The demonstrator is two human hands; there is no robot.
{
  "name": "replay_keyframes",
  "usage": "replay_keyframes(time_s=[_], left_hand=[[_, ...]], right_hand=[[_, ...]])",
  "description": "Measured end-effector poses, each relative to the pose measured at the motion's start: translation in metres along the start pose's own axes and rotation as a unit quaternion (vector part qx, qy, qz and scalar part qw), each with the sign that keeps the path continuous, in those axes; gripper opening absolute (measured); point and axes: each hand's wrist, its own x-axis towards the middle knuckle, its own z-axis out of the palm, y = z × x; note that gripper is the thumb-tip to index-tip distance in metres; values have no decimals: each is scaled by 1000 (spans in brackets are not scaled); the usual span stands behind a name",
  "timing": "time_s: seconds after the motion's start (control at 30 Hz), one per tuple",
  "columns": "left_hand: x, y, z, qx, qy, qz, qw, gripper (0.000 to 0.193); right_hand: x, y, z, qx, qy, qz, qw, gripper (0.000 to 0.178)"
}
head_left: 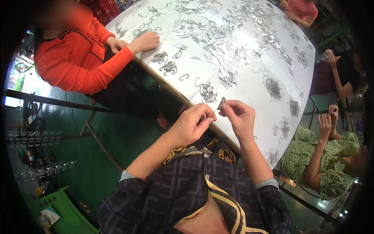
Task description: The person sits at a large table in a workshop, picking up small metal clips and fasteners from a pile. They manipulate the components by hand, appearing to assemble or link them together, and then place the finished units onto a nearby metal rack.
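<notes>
At the table's near edge my left hand is closed in a pinch, with what looks like a thin wire end at its fingertips, mostly hidden. Just to its right, my right hand pinches a small dark bent metal piece between thumb and forefinger. The two hands are close but apart. Right beyond them lies a pile of bent wire hooks. Farther up the table spread many short silvery strips, heaped loosely.
The white-covered table has a wooden edge. More hook piles lie on the right, others on the left. A person in a red-orange jacket sits left; a person in patterned green and others sit right.
</notes>
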Motion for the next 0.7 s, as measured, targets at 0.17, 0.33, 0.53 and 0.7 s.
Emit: replay_keyframes(time_s=[0.17, 0.33, 0.53, 0.7], left_hand=[[0, -9, 13, 40, 44, 42, 997, 7], [-5, -12, 18, 52, 32, 2, 998, 10], [-4, -10, 13, 82, 2, 3, 997, 13], [6, -9, -3, 43, -23, 15, 999, 17]], right_hand=[[-17, -17, 8, -116, -3, -79, 990, 6], [-25, -16, 11, -170, 17, -143, 975, 6], [-28, -9, 10, -200, 26, -206, 958, 10], [-37, -7, 8, -210, 30, -260, 942, 13]])
